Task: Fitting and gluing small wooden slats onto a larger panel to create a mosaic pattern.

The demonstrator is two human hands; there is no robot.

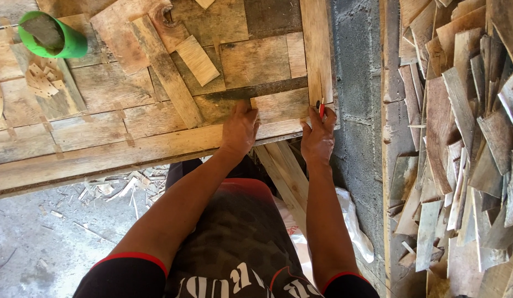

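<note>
We see a small rectangular piece of thin wood veneer (279, 106) lying flat near the lower right corner of the patchwork panel (157, 110), its long side running left to right. Its face is pale tan with fine grain and a few darker streaks. Our left hand (240, 130) presses on its left end and our right hand (318, 138) meets its right end. In that right hand we pinch a small red and black tool (321, 108), upright, at the piece's right edge beside the panel's vertical border strip (317, 49).
</note>
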